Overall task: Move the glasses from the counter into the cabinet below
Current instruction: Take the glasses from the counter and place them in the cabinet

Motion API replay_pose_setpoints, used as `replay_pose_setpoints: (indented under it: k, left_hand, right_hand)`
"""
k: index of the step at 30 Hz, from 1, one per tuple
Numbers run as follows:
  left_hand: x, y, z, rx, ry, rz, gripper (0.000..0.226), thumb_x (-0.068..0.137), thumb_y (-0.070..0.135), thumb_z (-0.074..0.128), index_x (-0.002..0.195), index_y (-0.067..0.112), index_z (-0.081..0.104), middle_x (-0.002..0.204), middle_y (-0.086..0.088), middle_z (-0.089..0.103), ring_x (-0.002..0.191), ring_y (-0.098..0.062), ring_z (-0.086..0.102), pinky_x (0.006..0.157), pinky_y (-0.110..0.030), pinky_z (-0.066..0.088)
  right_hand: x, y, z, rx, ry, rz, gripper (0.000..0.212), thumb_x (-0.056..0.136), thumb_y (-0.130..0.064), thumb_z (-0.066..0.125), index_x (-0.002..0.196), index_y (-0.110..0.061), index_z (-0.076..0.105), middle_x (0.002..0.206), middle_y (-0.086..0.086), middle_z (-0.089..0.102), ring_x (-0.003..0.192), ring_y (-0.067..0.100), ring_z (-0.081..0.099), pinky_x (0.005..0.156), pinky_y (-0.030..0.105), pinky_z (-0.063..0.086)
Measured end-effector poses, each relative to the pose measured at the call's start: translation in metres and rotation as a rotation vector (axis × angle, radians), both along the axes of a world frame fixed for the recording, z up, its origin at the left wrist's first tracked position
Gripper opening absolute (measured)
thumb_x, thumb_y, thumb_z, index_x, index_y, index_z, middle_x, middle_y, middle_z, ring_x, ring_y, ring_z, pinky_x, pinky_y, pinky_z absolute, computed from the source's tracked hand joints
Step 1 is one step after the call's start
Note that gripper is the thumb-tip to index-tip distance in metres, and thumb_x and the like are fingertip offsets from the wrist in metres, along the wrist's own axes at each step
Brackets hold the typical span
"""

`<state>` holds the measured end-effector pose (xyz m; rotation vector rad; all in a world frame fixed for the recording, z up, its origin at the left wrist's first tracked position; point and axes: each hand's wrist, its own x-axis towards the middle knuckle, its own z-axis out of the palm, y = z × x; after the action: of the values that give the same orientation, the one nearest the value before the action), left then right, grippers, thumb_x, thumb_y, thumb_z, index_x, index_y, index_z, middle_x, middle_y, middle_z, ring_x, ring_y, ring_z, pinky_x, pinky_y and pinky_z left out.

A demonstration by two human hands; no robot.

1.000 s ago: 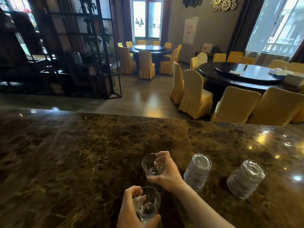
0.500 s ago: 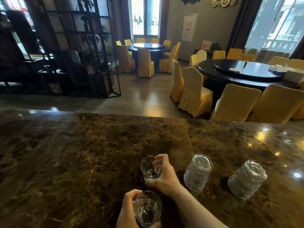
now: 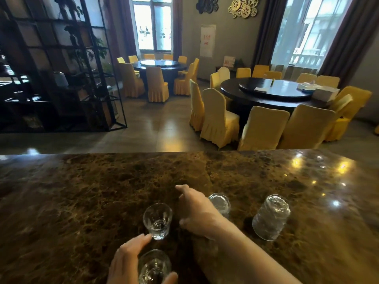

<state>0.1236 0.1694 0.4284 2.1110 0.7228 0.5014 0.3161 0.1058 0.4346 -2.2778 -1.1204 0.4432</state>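
Several clear glasses are on the brown marble counter [image 3: 82, 191]. One small glass [image 3: 157, 220] stands upright and free near the front. My right hand [image 3: 196, 212] hovers just right of it with fingers spread, holding nothing. It partly hides an upside-down glass [image 3: 220, 202] behind it. Another upside-down glass [image 3: 270, 217] stands further right. At the bottom edge, my left hand [image 3: 127, 261] curls around a glass [image 3: 154, 266], thumb and fingers on either side of it. The cabinet below is out of view.
Beyond the counter's far edge lies a dining room with round dark tables [image 3: 272, 93] and yellow-covered chairs [image 3: 218, 119]. A black metal shelf unit [image 3: 61, 68] stands at the left.
My right hand has let go of the small glass, which now stands alone on the counter, and has opened and shifted right. My left hand still has its glass.
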Motion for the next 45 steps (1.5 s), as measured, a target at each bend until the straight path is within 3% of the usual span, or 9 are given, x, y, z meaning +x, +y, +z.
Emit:
replay_pose_setpoints:
  k: [2,5,12,19,24,29,35,40,45]
  left_hand:
    - [0.01,-0.015,0.015,0.291,-0.066,-0.042,0.081,0.058,0.07,0.074,0.117,0.016,0.066,0.119,0.002,0.064,0.113,-0.01,0.058,0.097,-0.029,0.044]
    - [0.052,-0.028,0.027,0.507,-0.16,-0.217,0.06,0.069,0.057,0.073,0.122,0.041,0.05,0.121,0.027,0.049,0.114,0.006,0.046,0.095,-0.019,0.042]
    - [0.165,-0.041,0.011,0.631,0.292,-0.419,0.096,0.071,0.059,0.077,0.147,0.042,0.02,0.15,0.007,0.031,0.138,-0.02,0.036,0.115,-0.041,0.035]
    - [0.189,-0.035,-0.007,0.762,0.527,-0.467,0.09,0.075,0.032,0.083,0.147,0.034,0.028,0.138,-0.006,0.046,0.122,-0.028,0.053,0.096,-0.038,0.05]
    - [0.167,-0.015,0.0,0.394,0.323,-0.337,0.069,0.061,0.054,0.087,0.114,0.042,0.043,0.105,0.013,0.052,0.099,-0.012,0.056,0.083,-0.029,0.052]
    - [0.143,0.005,0.012,-0.38,-0.038,0.011,0.078,0.048,0.06,0.092,0.109,0.03,0.054,0.108,0.002,0.063,0.095,-0.016,0.065,0.075,-0.032,0.057]
    - [0.136,0.019,0.024,-1.113,-0.305,0.134,0.074,0.043,0.041,0.095,0.106,0.009,0.073,0.095,-0.01,0.079,0.095,-0.03,0.074,0.074,-0.041,0.061]
    - [0.142,0.03,0.032,-1.198,-0.391,0.107,0.065,0.048,0.035,0.094,0.103,0.007,0.074,0.096,-0.015,0.078,0.087,-0.03,0.076,0.075,-0.041,0.062]
    - [0.149,0.042,0.031,-1.116,-0.414,-0.014,0.069,0.06,0.021,0.091,0.123,0.011,0.066,0.114,-0.015,0.073,0.095,-0.028,0.073,0.087,-0.047,0.059]
  right_hand:
    - [0.015,-0.021,0.028,-0.03,-0.151,0.013,0.077,0.073,-0.015,0.082,0.138,-0.031,0.045,0.125,-0.002,0.061,0.114,0.018,0.059,0.094,0.039,0.053]
    - [0.041,-0.055,0.057,-0.058,-0.391,-0.073,0.052,0.076,-0.016,0.08,0.122,-0.028,0.059,0.114,-0.004,0.065,0.101,0.017,0.063,0.083,0.035,0.055]
    - [0.095,-0.128,0.045,-0.353,-0.458,-0.201,0.053,0.077,-0.036,0.08,0.123,-0.03,0.054,0.114,-0.001,0.058,0.106,0.021,0.058,0.085,0.036,0.051]
    - [0.108,-0.146,0.013,-0.728,-0.475,-0.085,0.056,0.083,-0.023,0.074,0.134,-0.026,0.05,0.127,0.006,0.051,0.117,0.029,0.047,0.086,0.04,0.048]
    - [0.11,-0.15,0.012,-0.69,-0.526,-0.078,0.035,0.091,-0.022,0.064,0.126,-0.019,0.057,0.12,0.008,0.054,0.113,0.028,0.048,0.084,0.038,0.048]
    - [0.105,-0.16,0.015,-0.51,-0.433,-0.165,0.046,0.076,-0.036,0.079,0.115,-0.029,0.055,0.109,-0.001,0.053,0.103,0.02,0.053,0.079,0.032,0.049]
    - [0.073,-0.159,0.01,0.062,0.255,-0.514,0.071,0.05,-0.058,0.09,0.104,-0.029,0.054,0.101,-0.005,0.064,0.088,0.011,0.065,0.074,0.032,0.059]
    - [0.035,-0.142,0.001,0.239,0.651,-0.583,0.09,0.037,-0.068,0.085,0.107,-0.021,0.055,0.101,0.002,0.069,0.084,0.013,0.07,0.067,0.029,0.058]
    - [0.009,-0.13,-0.019,0.461,0.997,-0.489,0.087,0.05,-0.031,0.098,0.122,-0.018,0.053,0.115,0.013,0.069,0.095,0.026,0.073,0.084,0.046,0.06]
